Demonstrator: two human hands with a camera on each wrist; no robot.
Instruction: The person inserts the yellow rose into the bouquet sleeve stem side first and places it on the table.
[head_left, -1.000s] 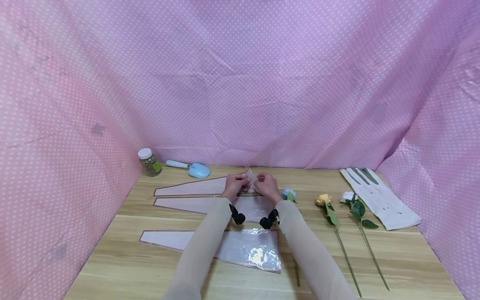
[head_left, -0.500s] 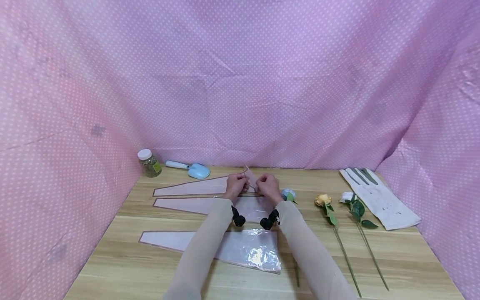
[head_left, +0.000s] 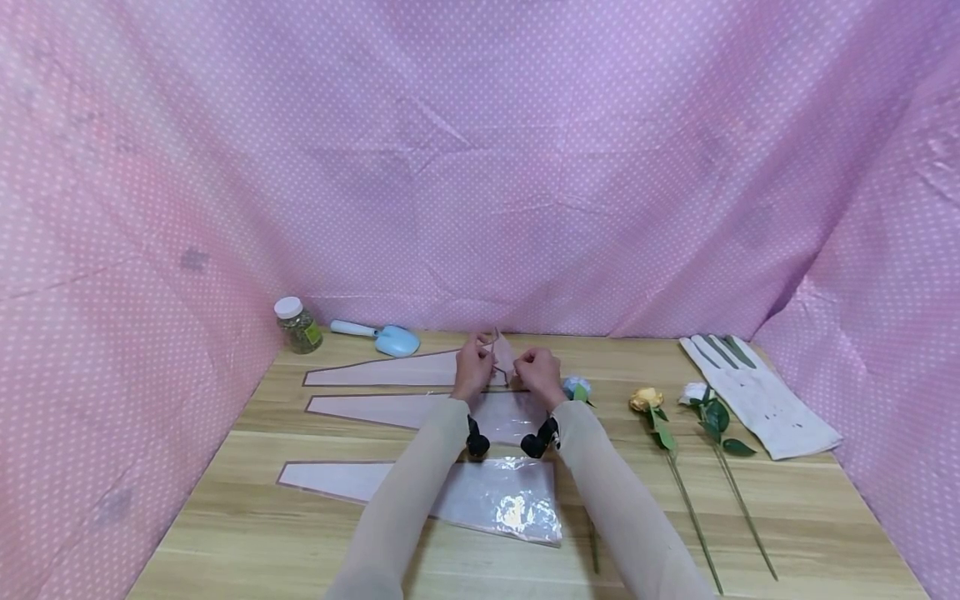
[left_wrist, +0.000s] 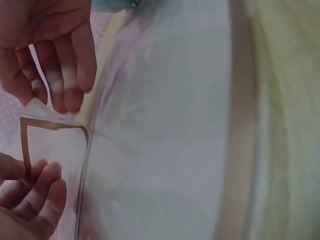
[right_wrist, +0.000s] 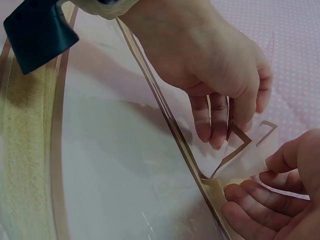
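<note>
My two hands meet at the far sleeve (head_left: 405,370), a clear, flat taper with a brown border, lying furthest from me of three on the table (head_left: 225,533). Its long axis runs left to right, the narrow end to my left and the wide end between my hands, where the film is lifted and bent off the wood. My left hand (head_left: 474,367) lies over the body of the sleeve, thumb and fingers pinched together on a brown-edged corner; my right hand (head_left: 538,373) is just beyond the wide end and pinches a clear edge of film between thumb and finger. The two pinches are near each other but apart, with a gap showing between the edges, and I judge that this gap, across the sleeve's long axis, is what matters most here. The right hand is the nearer one to the blue flower (head_left: 577,388), just to its right, whose stem points towards me, crosswise to the sleeve. The middle sleeve (head_left: 390,406) lies under my wrists, the near sleeve (head_left: 495,500) closer to me, partly hidden by my left forearm
</note>
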